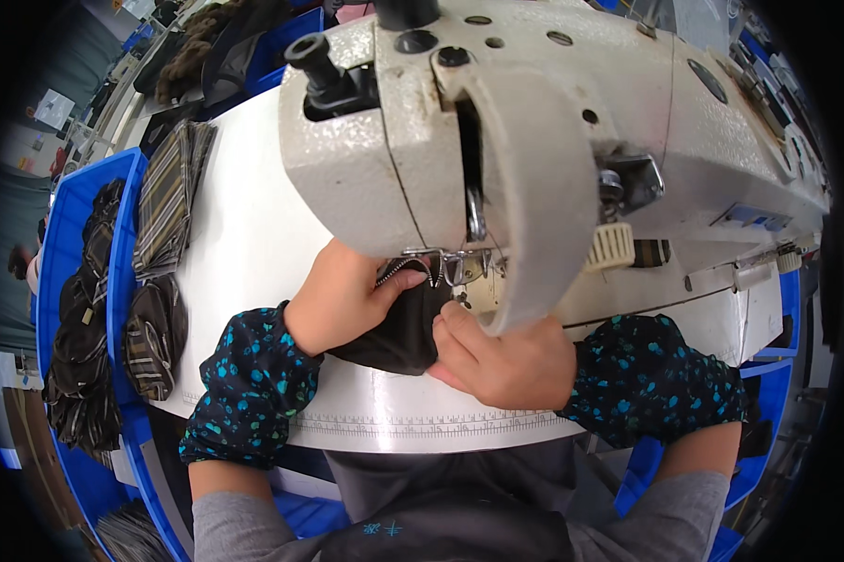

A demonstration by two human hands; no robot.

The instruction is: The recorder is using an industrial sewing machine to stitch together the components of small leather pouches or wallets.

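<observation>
A dark piece of cloth [391, 335] with a metal-toothed zipper [405, 265] lies under the head of a sewing machine [347, 169], close to its presser foot [458, 269]. From the left, my left hand [340, 295] is closed on the cloth, its thumb pressed down beside the zipper teeth. My right hand [511, 361] pinches the cloth's right edge just in front of the presser foot, fingers bent together. The machine's head covers part of my left fingers and the far end of the cloth.
The white table [244, 234] has a ruler strip along its curved front edge. On its left lie folded striped cloth pieces [171, 192] and a striped pouch-like piece [155, 337]. A blue bin [127, 244] beside them holds dark cloth items. More blue bins [769, 412] stand at the right.
</observation>
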